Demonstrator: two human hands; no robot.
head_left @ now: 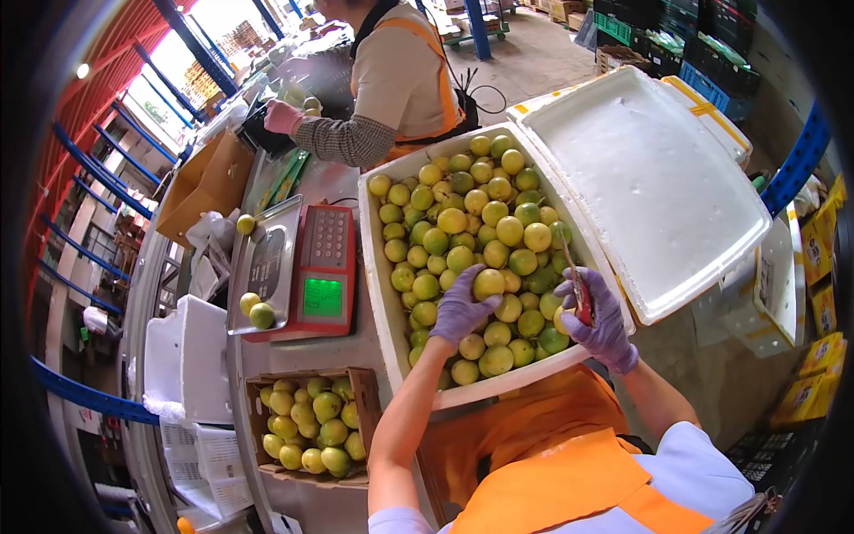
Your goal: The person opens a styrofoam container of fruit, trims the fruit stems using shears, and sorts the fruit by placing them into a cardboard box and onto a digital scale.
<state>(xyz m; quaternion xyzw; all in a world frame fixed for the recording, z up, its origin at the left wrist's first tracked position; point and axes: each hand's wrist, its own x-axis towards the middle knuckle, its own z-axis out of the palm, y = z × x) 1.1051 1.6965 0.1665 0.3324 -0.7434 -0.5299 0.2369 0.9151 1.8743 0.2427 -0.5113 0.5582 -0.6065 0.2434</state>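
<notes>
A large white foam box (377, 307) is filled with yellow-green round fruit (510, 230). Over its near part, my left hand (464, 310), in a purple glove, has its fingers around a yellowish fruit (487, 284). To the right, my right hand (598, 322), also gloved in purple, is closed on a tool with red handles (584, 307) and a thin metal end pointing away from me. A greenish-yellow fruit touches the fingers of that hand. Left of the box stands a red scale (325, 267) with a lit green display; three fruits lie on its metal tray (267, 276).
A cardboard box of fruit (372, 405) sits at the near left, beside white foam containers (191, 356). A foam lid (649, 178) lies right of the big box. Beyond the scale, a co-worker (400, 80) in an orange apron stands at the bench. Blue posts rise at both sides.
</notes>
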